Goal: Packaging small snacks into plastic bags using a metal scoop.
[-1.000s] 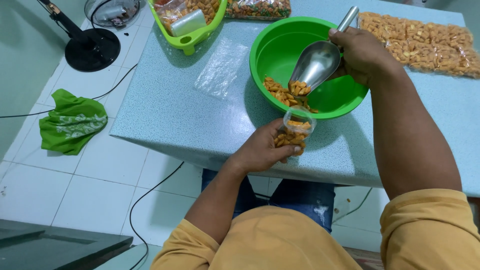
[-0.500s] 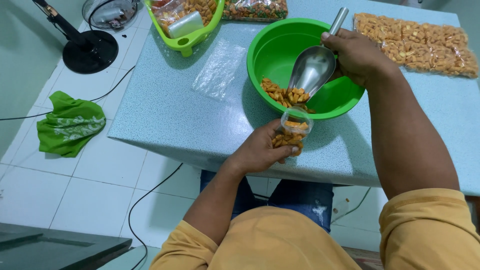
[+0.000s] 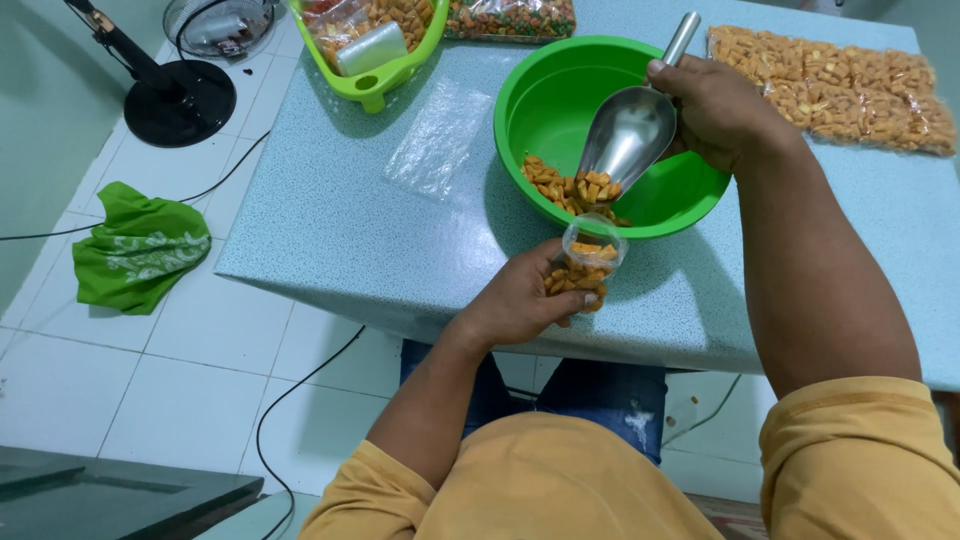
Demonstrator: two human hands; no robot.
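Snack pieces (image 3: 578, 189), orange and small, are carried at the lip of a metal scoop (image 3: 625, 135), which is gripped by its handle in the right hand (image 3: 712, 105), the fingers being closed around that handle. The scoop is held over the green bowl (image 3: 545, 95), with its long axis running from the handle at the far right down to the lip at the near left, so that the lip is tilted downward over the bowl's near rim.

Just below and nearer than that lip, a small clear bag (image 3: 590, 255) is held upright by the left hand (image 3: 525, 298), the fingers being wrapped around its lower part; the bag is already partly filled with the same orange pieces, and its open mouth is turned up toward the scoop. The bag is held above the near edge of the speckled blue table (image 3: 330, 215), just outside the bowl's near rim. The scoop's lip and the bag's mouth are seen to be close, nearly in line, but whether they touch cannot be told. More pieces are left in the bottom of the bowl.

An empty clear bag (image 3: 440, 135) is laid flat on the table to the left of the bowl. Filled packets (image 3: 830, 85) are laid at the far right corner, and a light green basket (image 3: 375, 45) is placed at the far edge.
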